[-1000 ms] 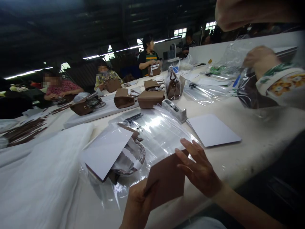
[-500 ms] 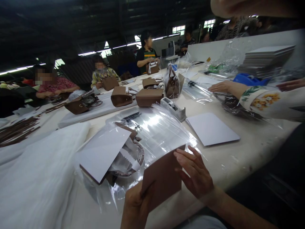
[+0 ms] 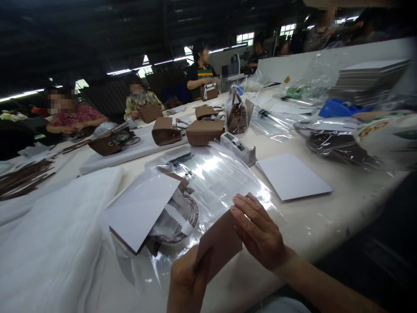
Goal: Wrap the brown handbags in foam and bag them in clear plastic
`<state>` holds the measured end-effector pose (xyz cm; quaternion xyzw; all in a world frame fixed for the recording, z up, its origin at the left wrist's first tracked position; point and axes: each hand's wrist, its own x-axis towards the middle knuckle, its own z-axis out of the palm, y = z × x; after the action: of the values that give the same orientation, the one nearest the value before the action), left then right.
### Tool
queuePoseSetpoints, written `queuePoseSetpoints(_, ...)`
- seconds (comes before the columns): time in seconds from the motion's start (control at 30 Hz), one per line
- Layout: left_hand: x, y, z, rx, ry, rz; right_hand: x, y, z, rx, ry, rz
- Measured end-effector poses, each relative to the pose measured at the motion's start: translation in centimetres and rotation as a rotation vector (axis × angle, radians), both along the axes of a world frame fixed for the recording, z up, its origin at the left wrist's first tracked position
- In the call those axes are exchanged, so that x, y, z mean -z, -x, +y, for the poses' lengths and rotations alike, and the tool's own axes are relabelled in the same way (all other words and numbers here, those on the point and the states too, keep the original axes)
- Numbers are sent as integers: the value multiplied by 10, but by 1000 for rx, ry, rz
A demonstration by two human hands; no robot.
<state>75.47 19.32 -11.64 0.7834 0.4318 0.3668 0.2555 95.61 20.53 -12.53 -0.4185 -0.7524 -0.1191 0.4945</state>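
A flat brown panel [image 3: 217,245] stands tilted over the table's near side. My left hand [image 3: 188,278] is closed on its lower left edge, thumb across the face. Bent over its upper right corner, the fingers of my right hand [image 3: 260,230] hold that edge, with the thumb on the near face. Just beyond lies a stack of clear plastic bags [image 3: 215,178]. On the bags' left part rests a brown handbag [image 3: 185,187] with wrapped handles, partly covered by a white card [image 3: 145,208].
A tape dispenser [image 3: 239,148] and white cards [image 3: 293,177] lie beyond my right hand. Several brown handbags [image 3: 205,132] stand farther back. White sheeting [image 3: 55,234] covers the left. At right, a co-worker's sleeve [image 3: 387,134] is over a plastic-wrapped brown item [image 3: 337,143]. Other people sit opposite.
My right hand has moved slightly left and closed over the panel's corner, and the panel leans more. The co-worker's hand at right has drawn back to the right.
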Motion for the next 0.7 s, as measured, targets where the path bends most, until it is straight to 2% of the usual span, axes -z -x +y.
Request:
queuePoseSetpoints(0.17, 12, 7, 3, -58, 23, -52, 5, 4, -2, 9, -14, 52)
queuePoseSetpoints(0.33, 15, 13, 9, -28, 101, -88, 6, 1, 3, -187, 92, 74)
queuePoseSetpoints(0.4, 16, 13, 10, -55, 201, -167, -1, -10, 5, -191, 144, 54)
queuePoseSetpoints(0.47, 18, 13, 12, -88, 357, -264, -11, -30, 9, -88, 239, 105)
queuePoseSetpoints(0.57, 25, 13, 17, -185, 590, -383, -17, -84, 19, 207, 445, 342)
queuePoseSetpoints(0.6, 27, 13, 18, -231, 644, -419, -15, -108, 24, 319, 492, 443)
queuePoseSetpoints(0.67, 30, 15, 19, -285, 731, -480, -4, -158, 35, 556, 487, 622)
queuePoseSetpoints(0.7, 31, 16, 19, -290, 762, -505, 4, -182, 39, 672, 504, 632)
